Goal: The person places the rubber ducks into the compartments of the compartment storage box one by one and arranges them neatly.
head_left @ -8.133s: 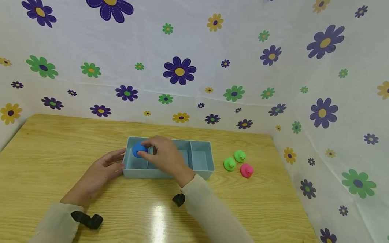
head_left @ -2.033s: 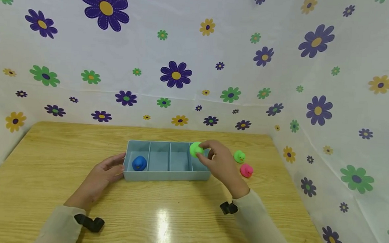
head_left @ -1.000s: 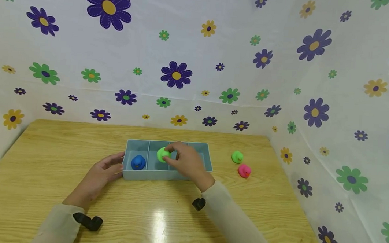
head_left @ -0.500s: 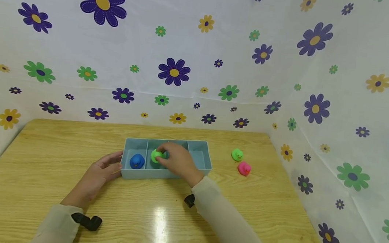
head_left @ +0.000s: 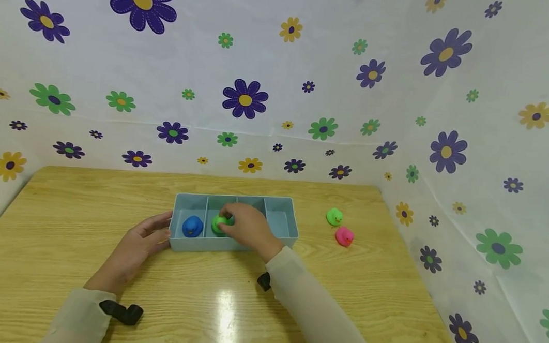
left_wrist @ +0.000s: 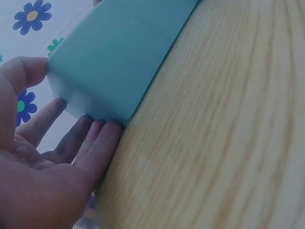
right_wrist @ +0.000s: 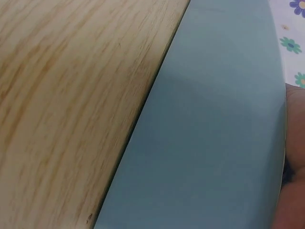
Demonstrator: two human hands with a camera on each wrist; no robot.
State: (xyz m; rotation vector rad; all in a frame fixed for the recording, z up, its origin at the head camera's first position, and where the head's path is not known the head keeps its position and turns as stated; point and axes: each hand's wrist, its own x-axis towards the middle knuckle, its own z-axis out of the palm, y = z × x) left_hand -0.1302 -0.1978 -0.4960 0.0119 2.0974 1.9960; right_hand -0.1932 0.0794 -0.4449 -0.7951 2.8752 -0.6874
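A light-blue divided box [head_left: 277,242] stands on the table. In its leftmost compartment sits a blue rubber duck [head_left: 192,227]. My right hand [head_left: 248,227] reaches over the front wall and pinches a green rubber duck [head_left: 219,224] low inside the second compartment from the left; the fingers partly cover it. In the right wrist view the box's front wall hides most of that hand [right_wrist: 294,143]. My left hand [head_left: 140,245] touches the box's left end, and in the left wrist view its fingertips [left_wrist: 112,129] rest against the end wall with the fingers fairly straight.
To the right of the box, another green duck [head_left: 334,216] and a pink duck [head_left: 344,236] sit on the wooden table [head_left: 179,301]. A white flower-print cloth [head_left: 191,63] rises behind the table and along its right side.
The blue duck was let go in the left compartment. My right hand took a green duck from the right-hand group, carried it left and lowered it into the second compartment.
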